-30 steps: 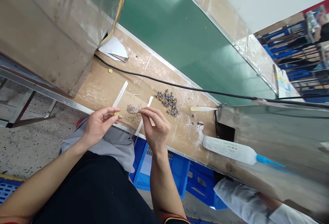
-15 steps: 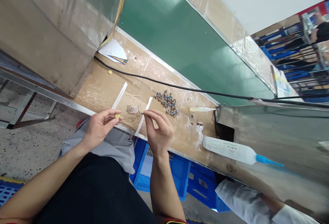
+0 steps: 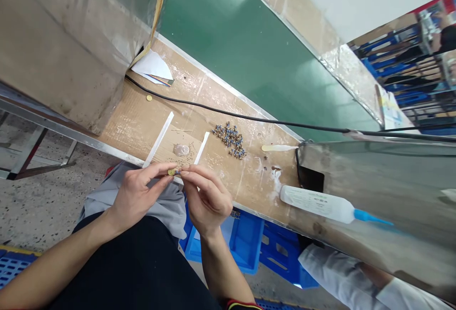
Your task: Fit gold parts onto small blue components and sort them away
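Since the earlier frame both hands have pulled back off the worktop to its near edge and come together; the right hand [image 3: 206, 198] has left the clear blob [image 3: 181, 149] between the two white strips [image 3: 158, 140] and now meets the left. I see the left hand [image 3: 137, 196] pinching a small brass disc [image 3: 171, 172] btwn thumb and forefinger, right fingertips closed on a tiny bluish part [image 3: 177, 171] pressed against it. I judge this as one piece mid-assembly: pile of small blue-metal parts [image 3: 231, 139] sits untouched toward the far edge, a stray disc [image 3: 149, 97] lies near the left end by the black cable [image 3: 221, 113], so plenty is left. Squeeze bottle [image 3: 315, 203] at the right end carries a printed label, too small to read; no other writing legible.
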A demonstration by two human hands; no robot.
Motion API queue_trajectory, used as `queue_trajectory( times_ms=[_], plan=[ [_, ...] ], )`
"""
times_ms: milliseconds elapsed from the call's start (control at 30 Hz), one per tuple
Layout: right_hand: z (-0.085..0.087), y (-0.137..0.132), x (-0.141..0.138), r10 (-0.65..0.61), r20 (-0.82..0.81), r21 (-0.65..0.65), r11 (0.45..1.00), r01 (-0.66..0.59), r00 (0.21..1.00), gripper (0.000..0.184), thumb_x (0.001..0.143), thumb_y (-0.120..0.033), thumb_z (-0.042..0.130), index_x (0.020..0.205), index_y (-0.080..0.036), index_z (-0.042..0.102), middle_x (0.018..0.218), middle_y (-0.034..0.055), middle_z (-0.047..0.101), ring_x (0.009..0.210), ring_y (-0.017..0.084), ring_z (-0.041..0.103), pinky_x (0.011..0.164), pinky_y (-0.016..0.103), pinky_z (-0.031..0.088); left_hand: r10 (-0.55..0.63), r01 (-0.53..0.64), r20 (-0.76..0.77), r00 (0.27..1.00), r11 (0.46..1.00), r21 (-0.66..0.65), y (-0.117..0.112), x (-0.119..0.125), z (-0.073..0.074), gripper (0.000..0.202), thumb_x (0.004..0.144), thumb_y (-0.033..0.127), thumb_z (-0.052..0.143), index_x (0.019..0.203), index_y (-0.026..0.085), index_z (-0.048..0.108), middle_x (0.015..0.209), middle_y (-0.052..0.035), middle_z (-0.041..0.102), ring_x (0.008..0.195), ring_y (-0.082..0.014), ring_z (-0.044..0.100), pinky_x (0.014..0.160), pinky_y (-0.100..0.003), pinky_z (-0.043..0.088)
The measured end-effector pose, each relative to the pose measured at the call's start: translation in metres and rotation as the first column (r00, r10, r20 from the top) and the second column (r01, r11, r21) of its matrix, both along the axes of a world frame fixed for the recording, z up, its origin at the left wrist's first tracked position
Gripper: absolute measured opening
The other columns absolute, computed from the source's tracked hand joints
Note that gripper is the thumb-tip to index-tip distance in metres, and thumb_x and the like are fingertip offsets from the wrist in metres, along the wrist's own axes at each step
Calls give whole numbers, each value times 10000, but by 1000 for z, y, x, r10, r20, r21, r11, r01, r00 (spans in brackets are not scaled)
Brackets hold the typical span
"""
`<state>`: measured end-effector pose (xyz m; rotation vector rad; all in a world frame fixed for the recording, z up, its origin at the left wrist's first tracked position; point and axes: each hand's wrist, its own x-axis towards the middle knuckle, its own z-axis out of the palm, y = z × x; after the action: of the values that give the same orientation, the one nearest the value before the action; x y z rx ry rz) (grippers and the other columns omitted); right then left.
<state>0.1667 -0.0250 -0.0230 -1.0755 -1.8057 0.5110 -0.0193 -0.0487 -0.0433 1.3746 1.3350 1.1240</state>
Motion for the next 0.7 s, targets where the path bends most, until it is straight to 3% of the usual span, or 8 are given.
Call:
queue_trajectory(
  times_ms=[700],
  plan=[
    [4,-1,-1,50,-3,-13,999,-50,999,437,959,80,761,1225,-257,839,1176,51,855,1060,183,843,951,322,715,9,-6,-66,998,999,51,-1,0,12,313,1070,145,762,1350,274,820,1275,11,893,1096,-184,883,1020,-246,695]
  ],
)
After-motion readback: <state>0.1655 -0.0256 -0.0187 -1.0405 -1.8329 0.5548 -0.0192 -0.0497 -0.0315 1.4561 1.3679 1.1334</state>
